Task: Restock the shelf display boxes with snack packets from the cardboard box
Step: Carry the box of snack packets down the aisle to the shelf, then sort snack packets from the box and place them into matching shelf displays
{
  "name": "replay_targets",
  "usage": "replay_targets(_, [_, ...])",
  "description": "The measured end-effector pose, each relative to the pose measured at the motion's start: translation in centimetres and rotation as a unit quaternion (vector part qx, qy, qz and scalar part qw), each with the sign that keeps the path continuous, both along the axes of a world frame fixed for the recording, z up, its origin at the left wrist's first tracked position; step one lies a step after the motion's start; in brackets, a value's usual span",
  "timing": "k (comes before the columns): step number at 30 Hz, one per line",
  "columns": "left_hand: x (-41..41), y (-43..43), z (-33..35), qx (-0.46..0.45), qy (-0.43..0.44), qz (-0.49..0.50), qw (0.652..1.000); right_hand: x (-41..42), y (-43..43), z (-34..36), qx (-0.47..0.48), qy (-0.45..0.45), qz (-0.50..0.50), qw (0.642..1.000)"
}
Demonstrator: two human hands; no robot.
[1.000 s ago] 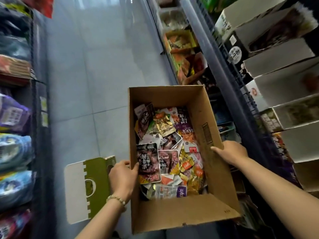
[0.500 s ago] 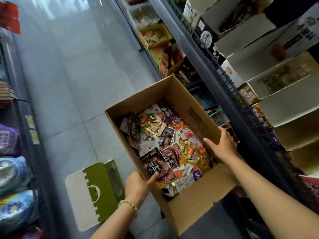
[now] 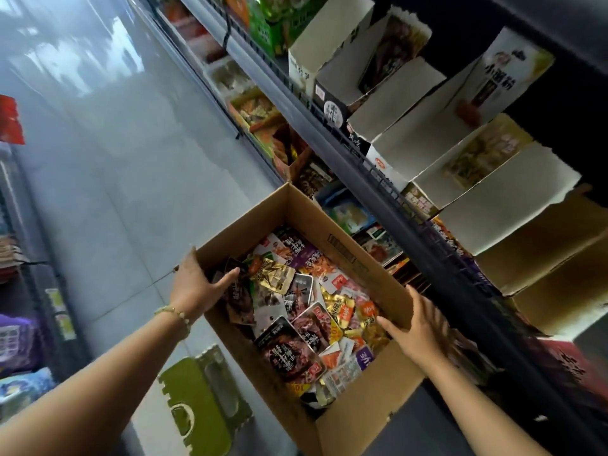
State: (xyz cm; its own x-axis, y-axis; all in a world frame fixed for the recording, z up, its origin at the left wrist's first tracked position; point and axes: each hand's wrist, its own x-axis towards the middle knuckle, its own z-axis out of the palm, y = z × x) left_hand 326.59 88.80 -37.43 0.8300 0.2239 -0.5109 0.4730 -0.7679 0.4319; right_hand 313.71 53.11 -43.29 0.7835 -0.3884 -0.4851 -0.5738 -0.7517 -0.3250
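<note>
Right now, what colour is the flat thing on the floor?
Flat thing: olive green and white, head view.

This was a shop aisle. Long dark metal shelving (image 3: 348,159) ran beside a pale grey tiled floor (image 3: 115,166) and carried a row of torn-open white cardboard display boxes (image 3: 398,100). Colourful bagged goods (image 3: 19,340) filled the facing racks, which had small paper labels (image 3: 61,307) on their edge. A brown cardboard box (image 3: 362,419) held loose foil snack packets (image 3: 296,311).

one cardboard box (image 3: 362,419), two hands (image 3: 194,287) (image 3: 424,334), many snack packets (image 3: 289,350), one folded stool (image 3: 197,406)
</note>
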Motion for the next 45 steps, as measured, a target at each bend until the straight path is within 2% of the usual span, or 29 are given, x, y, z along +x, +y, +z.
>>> replay_targets(2, [1.5, -0.8, 0.7, 0.047, -0.009, -0.072, 0.996, -0.7, -0.4, -0.4, -0.017, -0.005, 0.002, 1.0])
replay_targets(7, [4.9, -4.5, 0.7, 0.095, -0.029, -0.226, 0.969, -0.2, -0.4, -0.7, -0.025, 0.003, -0.012, 1.0])
replay_targets(13, [9.0, -6.9, 0.9, 0.074, -0.033, -0.294, 0.952, 0.0, 0.0, -0.1, -0.031, 0.029, -0.016, 0.999])
replay_targets(17, [12.9, -7.9, 0.2, 0.099, -0.034, -0.414, 0.904, 1.1, -0.2, 0.6, 0.011, 0.059, -0.065, 0.996])
replay_targets(19, [14.9, -9.8, -1.0, 0.062, -0.027, -0.444, 0.893, 1.8, -0.3, 0.5, 0.009, 0.03, -0.115, 0.993])
replay_targets(22, [17.8, -11.7, -3.4, -0.008, -0.03, -0.462, 0.886, 2.3, 0.8, -0.5, -0.053, -0.05, -0.201, 0.977])
replay_targets(26, [21.6, -11.2, -6.3, -0.007, -0.094, -0.567, 0.818, 2.7, 2.7, -1.8, -0.151, -0.149, -0.237, 0.948])
replay_targets(28, [22.0, -11.3, -7.2, -0.012, -0.125, -0.584, 0.802, 2.5, 2.5, -2.3, -0.169, -0.193, -0.255, 0.932])
replay_targets(35, [20.6, -13.7, -8.9, 0.017, -0.217, -0.59, 0.777, 0.3, 1.9, -4.6, -0.235, -0.253, -0.263, 0.901])
replay_targets(40, [19.9, -12.9, -9.8, -0.003, -0.312, -0.569, 0.761, 0.0, 1.9, -6.6, -0.311, -0.303, -0.237, 0.869])
replay_targets(45, [20.9, -14.0, -10.7, 0.012, -0.346, -0.57, 0.745, 0.6, 1.6, -7.6, -0.365, -0.332, -0.234, 0.838])
